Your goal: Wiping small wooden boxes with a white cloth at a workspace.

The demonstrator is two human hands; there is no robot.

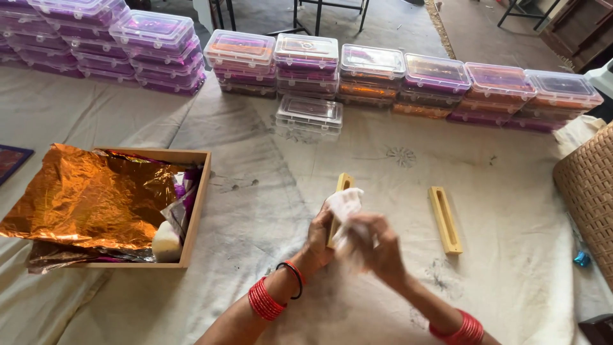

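Slotted yellow wooden mould [338, 211] gripped upright in left hand [318, 239], lower half hidden by fingers. White cloth [345, 204] pinched in right hand [377, 249], pressed against mould; right hand blurred. Second yellow mould [445, 219] lying flat on cloth-covered surface [498, 191], just right of held mould. Wooden tray [195, 211] with copper foil sheet [89, 195] well left of it. Stacked clear plastic boxes [373, 76] ranged beyond it.
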